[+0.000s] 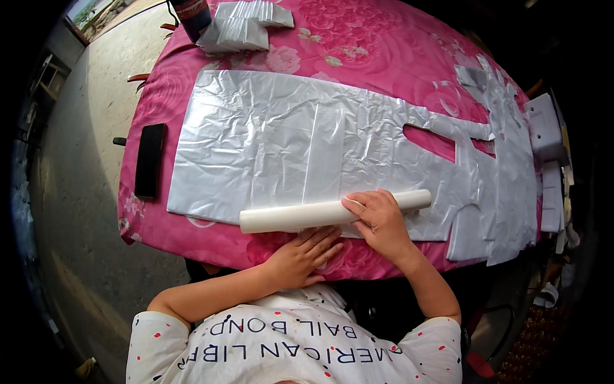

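A white roller tube (288, 217) lies across the near edge of a stack of thin, shiny plastic bags (281, 147). The bags are spread flat, with a handle cut-out toward their right end. My right hand (378, 221) grips the tube right of its middle, fingers wrapped over the top. Just below the tube, my left hand (306, 257) rests flat on the pink tablecloth (262, 251), its fingers stretched out and holding nothing. Whether its fingertips touch the tube or the bags' edge I cannot make out.
A black phone (150, 160) lies left of the bags. Folded plastic bags (240, 33) sit at the far left beside a dark cup (193, 18). More crumpled plastic bags (511, 160) hang over the right edge, near white boxes (545, 128).
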`<state>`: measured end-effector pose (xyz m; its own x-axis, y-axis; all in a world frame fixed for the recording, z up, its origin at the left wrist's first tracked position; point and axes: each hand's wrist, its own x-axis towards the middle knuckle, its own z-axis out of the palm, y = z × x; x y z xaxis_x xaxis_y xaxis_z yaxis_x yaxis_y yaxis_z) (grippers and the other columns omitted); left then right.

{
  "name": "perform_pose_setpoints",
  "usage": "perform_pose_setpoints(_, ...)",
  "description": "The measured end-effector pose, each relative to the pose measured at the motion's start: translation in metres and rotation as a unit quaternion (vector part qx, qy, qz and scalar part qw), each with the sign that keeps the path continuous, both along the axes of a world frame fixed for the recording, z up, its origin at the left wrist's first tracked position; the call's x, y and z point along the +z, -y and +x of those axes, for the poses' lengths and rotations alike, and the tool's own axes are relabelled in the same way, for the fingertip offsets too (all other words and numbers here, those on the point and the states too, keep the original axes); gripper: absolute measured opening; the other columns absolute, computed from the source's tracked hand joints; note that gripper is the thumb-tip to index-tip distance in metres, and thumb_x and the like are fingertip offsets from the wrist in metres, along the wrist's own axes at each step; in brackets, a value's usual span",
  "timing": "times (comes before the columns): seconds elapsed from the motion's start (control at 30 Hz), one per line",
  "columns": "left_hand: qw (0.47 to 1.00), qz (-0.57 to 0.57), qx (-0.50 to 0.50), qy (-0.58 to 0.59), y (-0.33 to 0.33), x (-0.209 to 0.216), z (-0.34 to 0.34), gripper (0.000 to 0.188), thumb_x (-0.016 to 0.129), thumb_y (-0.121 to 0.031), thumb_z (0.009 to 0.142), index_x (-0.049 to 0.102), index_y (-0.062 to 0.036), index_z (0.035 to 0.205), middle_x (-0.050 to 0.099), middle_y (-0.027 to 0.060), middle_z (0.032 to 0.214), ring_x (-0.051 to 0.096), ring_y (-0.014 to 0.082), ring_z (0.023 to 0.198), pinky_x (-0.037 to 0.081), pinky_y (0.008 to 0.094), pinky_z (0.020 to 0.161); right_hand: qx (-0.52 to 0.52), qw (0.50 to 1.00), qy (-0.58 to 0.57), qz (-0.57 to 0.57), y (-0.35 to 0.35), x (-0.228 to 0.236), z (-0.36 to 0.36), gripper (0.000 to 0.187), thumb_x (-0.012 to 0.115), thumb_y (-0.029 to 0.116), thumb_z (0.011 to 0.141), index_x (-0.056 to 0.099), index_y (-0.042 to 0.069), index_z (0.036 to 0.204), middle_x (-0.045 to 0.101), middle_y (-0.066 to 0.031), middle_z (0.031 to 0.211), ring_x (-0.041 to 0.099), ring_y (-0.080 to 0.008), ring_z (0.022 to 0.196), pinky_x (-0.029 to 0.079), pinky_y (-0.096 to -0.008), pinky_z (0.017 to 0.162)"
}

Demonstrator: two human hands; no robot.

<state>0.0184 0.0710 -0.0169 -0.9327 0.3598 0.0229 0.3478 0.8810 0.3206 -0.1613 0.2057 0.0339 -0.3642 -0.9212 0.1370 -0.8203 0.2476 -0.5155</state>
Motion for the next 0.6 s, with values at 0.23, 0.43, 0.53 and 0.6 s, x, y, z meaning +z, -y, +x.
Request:
perform_pose_setpoints(0.23, 0.999, -0.029, -0.016, 0.002, -0.002, -0.005, 0.003, 0.07, 0.043, -0.049, 0.085, 0.029, -0.0088, 0.14, 0.021, 0.0136, 0.148, 0.019, 0.0264, 0.137, 0.017, 0.0414, 0.11, -0.069, 0.996, -0.035, -0.05, 0.058, -0.01, -0.054, 0.044, 0.063, 0.002, 0.071, 0.061, 0.013, 0.113, 0.06, -0.0038, 0.11, 0.052, -0.0223, 0.105, 0.027, -0.0464, 0.103)
perform_pose_setpoints(0.43, 0.988, 0.133, -0.081, 0.017, 0.02, 0.003, 0.002, 0.061, 0.056, -0.031, 0.084, 0.036, -0.0016, 0.134, 0.028, 0.0152, 0.144, 0.025, 0.0276, 0.135, 0.023, 0.0397, 0.109, -0.098, 0.98, -0.095, -0.142, 0.097, -0.022, -0.099, 0.041, 0.063, 0.001, 0.07, 0.062, 0.009, 0.11, 0.059, -0.007, 0.113, 0.049, -0.0275, 0.11, 0.031, -0.0402, 0.102)
perform_pose_setpoints(0.53, 0.985, 0.12, -0.106, -0.067, 0.034, 0.002, 0.012, 0.048, 0.06, -0.019, 0.079, 0.049, 0.0013, 0.121, 0.042, 0.015, 0.134, 0.039, 0.028, 0.126, 0.034, 0.0377, 0.103, -0.046, 0.986, -0.067, -0.149, 0.088, -0.013, -0.074, 0.039, 0.062, -0.002, 0.069, 0.062, 0.007, 0.108, 0.057, -0.0091, 0.115, 0.048, -0.0293, 0.111, 0.035, -0.0393, 0.099)
perform_pose_setpoints(0.6, 0.983, 0.11, -0.1, -0.104, 0.039, 0.001, 0.014, 0.04, 0.06, -0.016, 0.077, 0.055, 0.0007, 0.113, 0.049, 0.0134, 0.125, 0.046, 0.0264, 0.118, 0.04, 0.0359, 0.098, 0.027, 0.994, 0.002, -0.108, 0.065, -0.011, -0.048, 0.039, 0.06, -0.004, 0.069, 0.062, 0.006, 0.107, 0.056, -0.0105, 0.115, 0.049, -0.0301, 0.111, 0.039, -0.0384, 0.097)
